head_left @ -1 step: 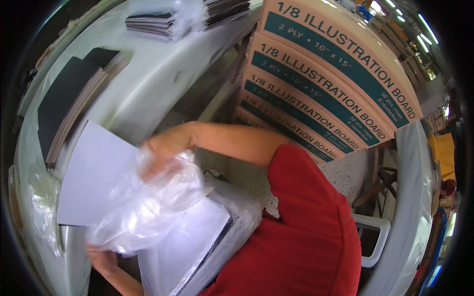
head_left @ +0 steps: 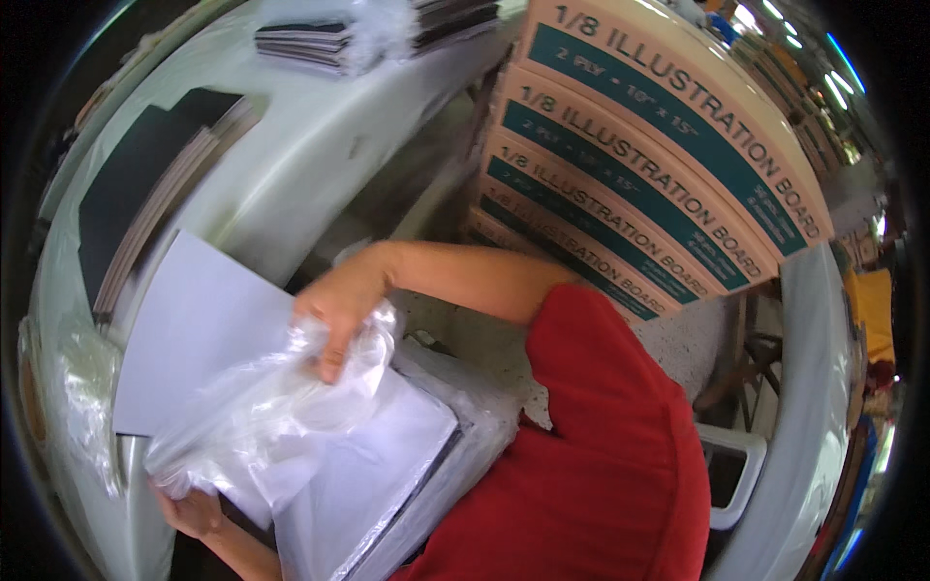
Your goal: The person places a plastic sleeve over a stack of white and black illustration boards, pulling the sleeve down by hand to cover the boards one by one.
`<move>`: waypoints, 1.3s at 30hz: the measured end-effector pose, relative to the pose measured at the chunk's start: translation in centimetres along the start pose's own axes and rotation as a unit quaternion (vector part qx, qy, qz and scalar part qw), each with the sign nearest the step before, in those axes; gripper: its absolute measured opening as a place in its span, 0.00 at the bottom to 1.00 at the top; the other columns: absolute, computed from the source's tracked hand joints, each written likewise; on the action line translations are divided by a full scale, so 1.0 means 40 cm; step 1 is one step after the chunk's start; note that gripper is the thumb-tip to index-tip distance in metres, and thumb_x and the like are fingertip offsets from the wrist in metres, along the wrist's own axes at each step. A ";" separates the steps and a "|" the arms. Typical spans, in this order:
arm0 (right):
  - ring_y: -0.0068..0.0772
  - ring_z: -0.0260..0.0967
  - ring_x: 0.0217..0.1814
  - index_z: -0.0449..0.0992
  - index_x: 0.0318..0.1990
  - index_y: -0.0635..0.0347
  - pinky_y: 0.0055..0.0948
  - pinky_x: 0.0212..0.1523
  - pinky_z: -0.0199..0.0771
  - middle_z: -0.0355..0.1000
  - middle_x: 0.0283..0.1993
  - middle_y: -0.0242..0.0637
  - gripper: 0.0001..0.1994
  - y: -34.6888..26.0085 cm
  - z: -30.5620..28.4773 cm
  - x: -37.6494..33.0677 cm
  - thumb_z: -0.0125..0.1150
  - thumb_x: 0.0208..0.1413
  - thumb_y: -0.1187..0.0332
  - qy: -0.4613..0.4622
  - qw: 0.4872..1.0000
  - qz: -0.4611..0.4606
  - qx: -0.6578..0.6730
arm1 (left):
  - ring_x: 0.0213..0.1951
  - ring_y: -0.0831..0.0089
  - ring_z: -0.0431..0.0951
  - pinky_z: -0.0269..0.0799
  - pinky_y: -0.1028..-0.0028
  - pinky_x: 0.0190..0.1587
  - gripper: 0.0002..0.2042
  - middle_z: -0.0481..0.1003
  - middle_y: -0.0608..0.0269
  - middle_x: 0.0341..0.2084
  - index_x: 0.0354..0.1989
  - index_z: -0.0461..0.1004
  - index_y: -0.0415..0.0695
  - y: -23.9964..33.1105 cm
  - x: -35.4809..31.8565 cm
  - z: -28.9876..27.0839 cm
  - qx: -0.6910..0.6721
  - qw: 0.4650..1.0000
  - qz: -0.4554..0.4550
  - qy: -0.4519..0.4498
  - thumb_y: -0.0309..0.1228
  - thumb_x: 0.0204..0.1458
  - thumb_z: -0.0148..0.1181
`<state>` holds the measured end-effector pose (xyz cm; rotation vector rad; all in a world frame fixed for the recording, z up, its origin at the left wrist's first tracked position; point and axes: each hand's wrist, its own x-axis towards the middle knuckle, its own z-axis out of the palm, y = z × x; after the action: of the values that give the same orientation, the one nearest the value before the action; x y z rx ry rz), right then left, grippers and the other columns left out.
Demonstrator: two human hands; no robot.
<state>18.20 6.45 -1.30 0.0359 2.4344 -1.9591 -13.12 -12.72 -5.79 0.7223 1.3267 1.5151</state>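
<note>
Right hand point(head_left: 339, 305) grips the upper edge of a clear plastic bag point(head_left: 266, 412), fingers closed on the crumpled film. Left hand point(head_left: 194, 511) holds the bag's lower end from beneath; its fingers are hidden, grip cannot be told. Bag lies over a white sheet point(head_left: 199, 329) and a stack of white boards point(head_left: 363, 484) on the pale table point(head_left: 320, 165). Stacked cardboard boxes point(head_left: 659, 165) stand beyond

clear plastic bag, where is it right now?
Head view, lower left: the clear plastic bag is gripped by the right hand over the white sheets, left hand below.
</note>
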 end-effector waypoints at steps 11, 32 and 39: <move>0.21 0.63 0.20 0.65 0.22 0.64 0.22 0.20 0.64 0.63 0.16 0.29 0.07 0.063 0.031 0.076 0.54 0.37 0.84 0.623 0.782 0.020 0.027 | 0.31 0.61 0.69 0.63 0.67 0.39 0.15 0.70 0.61 0.26 0.38 0.70 0.40 0.047 -0.013 0.018 -0.302 0.852 0.198 -0.379 0.29 0.39 0.55; 0.24 0.61 0.19 0.75 0.27 0.58 0.26 0.19 0.61 0.67 0.19 0.32 0.08 0.165 -0.062 0.031 0.62 0.39 0.67 0.456 0.826 -0.042 0.330 | 0.50 0.66 0.60 0.60 0.73 0.48 0.21 0.58 0.58 0.51 0.52 0.59 0.51 -0.081 0.119 0.088 0.416 0.884 0.124 -0.173 0.43 0.50 0.49; 0.30 0.63 0.22 0.74 0.28 0.60 0.29 0.23 0.63 0.68 0.21 0.36 0.07 0.415 -0.007 -0.037 0.59 0.37 0.70 0.520 0.803 0.070 0.284 | 0.44 0.67 0.62 0.62 0.73 0.44 0.19 0.61 0.57 0.45 0.48 0.61 0.47 -0.139 0.117 0.222 0.381 0.885 0.017 -0.267 0.42 0.50 0.50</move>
<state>20.14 10.24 -17.40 1.6259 1.8701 -2.9773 -5.37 -5.25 -9.77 1.5358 1.4480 0.6735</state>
